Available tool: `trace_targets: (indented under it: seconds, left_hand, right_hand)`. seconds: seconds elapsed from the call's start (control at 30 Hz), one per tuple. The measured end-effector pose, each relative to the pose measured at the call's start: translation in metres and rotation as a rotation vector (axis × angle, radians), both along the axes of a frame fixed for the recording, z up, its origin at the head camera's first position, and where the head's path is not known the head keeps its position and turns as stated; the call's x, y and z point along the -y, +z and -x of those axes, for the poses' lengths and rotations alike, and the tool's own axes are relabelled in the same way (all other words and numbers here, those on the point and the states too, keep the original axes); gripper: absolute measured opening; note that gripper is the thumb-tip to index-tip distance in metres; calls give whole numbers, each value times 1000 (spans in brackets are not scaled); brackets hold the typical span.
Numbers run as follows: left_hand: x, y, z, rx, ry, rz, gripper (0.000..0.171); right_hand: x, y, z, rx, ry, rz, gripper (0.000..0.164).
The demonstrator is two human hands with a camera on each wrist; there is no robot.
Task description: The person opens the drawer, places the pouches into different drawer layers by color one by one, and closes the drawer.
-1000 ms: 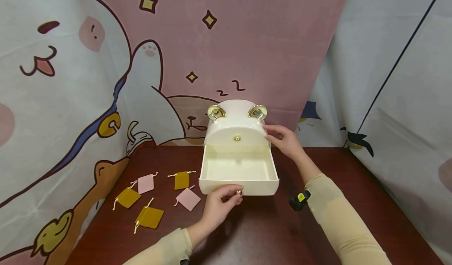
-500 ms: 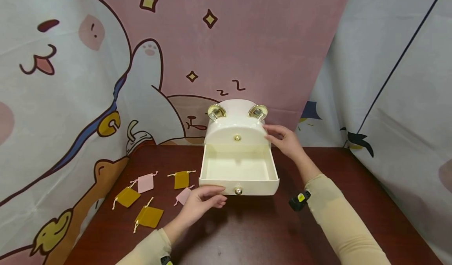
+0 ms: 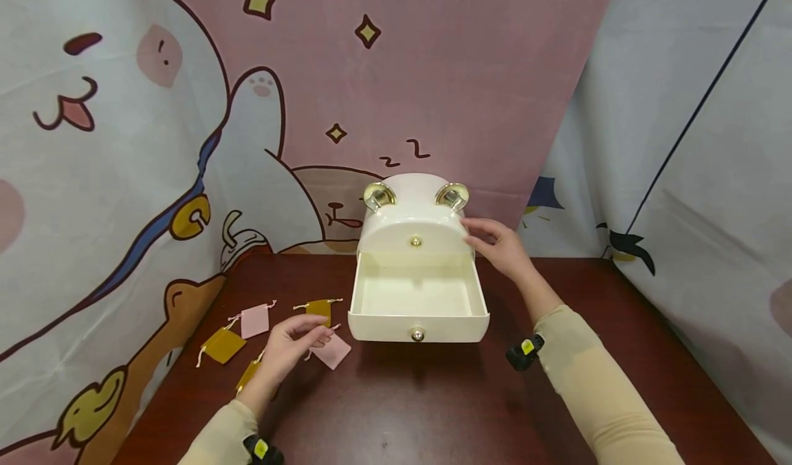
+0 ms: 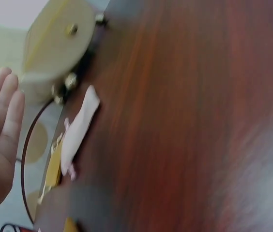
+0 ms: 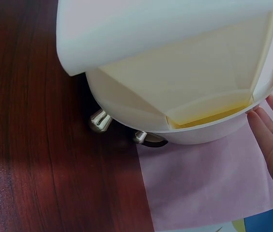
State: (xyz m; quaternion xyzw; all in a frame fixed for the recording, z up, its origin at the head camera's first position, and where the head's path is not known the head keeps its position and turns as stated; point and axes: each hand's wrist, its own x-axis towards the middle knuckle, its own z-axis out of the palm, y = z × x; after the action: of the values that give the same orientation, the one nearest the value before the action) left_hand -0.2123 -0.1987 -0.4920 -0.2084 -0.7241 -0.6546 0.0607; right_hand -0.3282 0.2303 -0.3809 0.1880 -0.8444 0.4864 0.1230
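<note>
A cream storage box (image 3: 411,197) with gold ears stands at the back of the table. Its lower drawer (image 3: 417,327) is pulled out and has a round gold knob (image 3: 417,334). My right hand (image 3: 502,250) rests its fingertips against the box's right side; in the right wrist view straight fingers (image 5: 265,128) touch its rim. My left hand (image 3: 289,349) hovers over the pouches with relaxed fingers, holding nothing. Nearest to it are a pink drawstring pouch (image 3: 333,351), a mustard pouch (image 3: 319,308) and another mustard pouch (image 3: 247,374) partly hidden behind the hand.
Farther left on the dark wooden table (image 3: 445,410) lie a pink pouch (image 3: 255,322) and a mustard pouch (image 3: 224,345). A printed cloth backdrop (image 3: 482,73) rises behind the box and along both sides.
My left hand has let go of the drawer knob and moved left, over the pouches. My right hand stays at the box, and the drawer remains pulled out.
</note>
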Motion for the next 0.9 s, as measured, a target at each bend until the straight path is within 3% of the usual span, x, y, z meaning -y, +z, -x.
trace_targets:
  seconds: [0.27,0.4,0.67,0.9]
  left_hand:
    - [22,-6,21,13,176,196,31]
    - [26,-7,35,28,252,267,31]
    - [21,-3,63,92,304,308,36]
    - [21,-6,77,109,314,324,37]
  right_hand:
    - [11,24,-26,4,5,-11,39]
    - [13,27,-29,-4,9,-5,38]
    - [12,27,-29,-5,3,-11,38]
    - [13,28,-30,0,5,-5,38]
